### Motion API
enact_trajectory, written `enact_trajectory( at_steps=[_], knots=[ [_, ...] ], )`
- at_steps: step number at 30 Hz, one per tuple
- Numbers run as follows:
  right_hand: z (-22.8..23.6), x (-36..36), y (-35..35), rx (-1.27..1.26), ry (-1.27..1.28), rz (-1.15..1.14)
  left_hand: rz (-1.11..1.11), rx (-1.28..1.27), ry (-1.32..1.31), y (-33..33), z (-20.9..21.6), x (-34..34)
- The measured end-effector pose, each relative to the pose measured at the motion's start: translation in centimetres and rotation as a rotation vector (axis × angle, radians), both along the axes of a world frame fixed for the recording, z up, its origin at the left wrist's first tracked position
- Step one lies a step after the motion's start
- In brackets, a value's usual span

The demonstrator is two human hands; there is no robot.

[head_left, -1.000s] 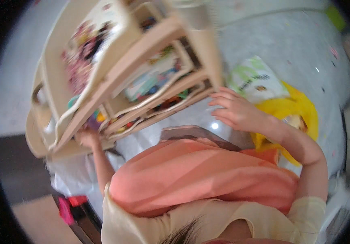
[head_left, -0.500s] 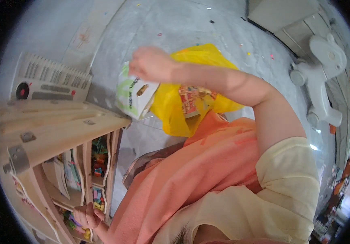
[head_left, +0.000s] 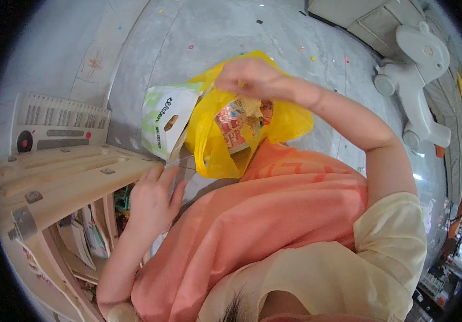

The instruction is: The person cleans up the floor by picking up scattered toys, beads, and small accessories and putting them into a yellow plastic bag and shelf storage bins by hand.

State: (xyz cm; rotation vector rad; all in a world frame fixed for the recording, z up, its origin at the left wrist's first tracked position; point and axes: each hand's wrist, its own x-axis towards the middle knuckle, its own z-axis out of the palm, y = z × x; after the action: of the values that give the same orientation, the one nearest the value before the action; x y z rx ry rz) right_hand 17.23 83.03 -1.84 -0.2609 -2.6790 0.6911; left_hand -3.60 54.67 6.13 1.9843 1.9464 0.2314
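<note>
A yellow plastic bag [head_left: 217, 153] lies on the floor in front of me, its mouth gaping. Inside it shows a red-patterned package [head_left: 231, 126]. My right hand [head_left: 252, 79] is over the far side of the bag with its fingers curled; what they hold, if anything, is hidden. Left of the yellow bag stands a white and green paper bag [head_left: 161, 121] with an oval handle hole. My left hand [head_left: 153, 198], fingers stretched and thumb apart, reaches toward that bag's lower edge, next to a wooden shelf [head_left: 89, 166]. It holds nothing.
Behind the shelf, a white toy keyboard [head_left: 62, 121] leans at the left. A white rocking-animal toy [head_left: 418, 80] stands at the right beside a grey sofa-like piece [head_left: 373, 21]. Small coloured scraps are strewn over the grey tiled floor [head_left: 215, 27].
My right hand has moved right, from above the paper bag to the yellow bag. My left hand has come up from the shelf compartments toward the paper bag, and its fingers have straightened.
</note>
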Motion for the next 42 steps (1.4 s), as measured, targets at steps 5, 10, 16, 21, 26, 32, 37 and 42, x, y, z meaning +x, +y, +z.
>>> enact_trajectory(
  at_steps=[5,10,16,21,26,32,37,42],
  knots=[
    [-0.1,-3.2,-6.1,0.214,0.136,0.323,-0.114,0.072,0.496,3.7,-10.7,0.5],
    [-0.3,-5.1,-5.3,0.253,0.118,0.243,-0.116,0.071,0.952,7.4,-14.1,0.6],
    [-0.1,-5.3,-5.0,-0.067,-0.406,0.138,0.235,-0.111,0.307,9.4,-14.5,-5.7],
    [-0.6,-7.1,-4.5,-0.147,-0.494,0.146,0.517,0.197,0.027,11.2,-10.8,-10.6],
    [-3.1,-8.1,-2.2,-0.17,-0.333,-0.007,0.526,0.534,-0.306,13.0,-2.0,-7.6],
    [-0.4,-10.2,-4.2,-0.711,0.07,0.22,0.55,0.868,-0.473,8.3,10.8,-4.1],
    [5.9,-9.2,-9.7,-2.165,0.26,0.473,0.38,0.826,-1.03,4.0,16.2,-1.5],
    [8.8,-8.8,-12.1,-2.009,0.199,0.342,0.669,1.092,-0.739,-6.4,25.1,-4.6]
  ],
)
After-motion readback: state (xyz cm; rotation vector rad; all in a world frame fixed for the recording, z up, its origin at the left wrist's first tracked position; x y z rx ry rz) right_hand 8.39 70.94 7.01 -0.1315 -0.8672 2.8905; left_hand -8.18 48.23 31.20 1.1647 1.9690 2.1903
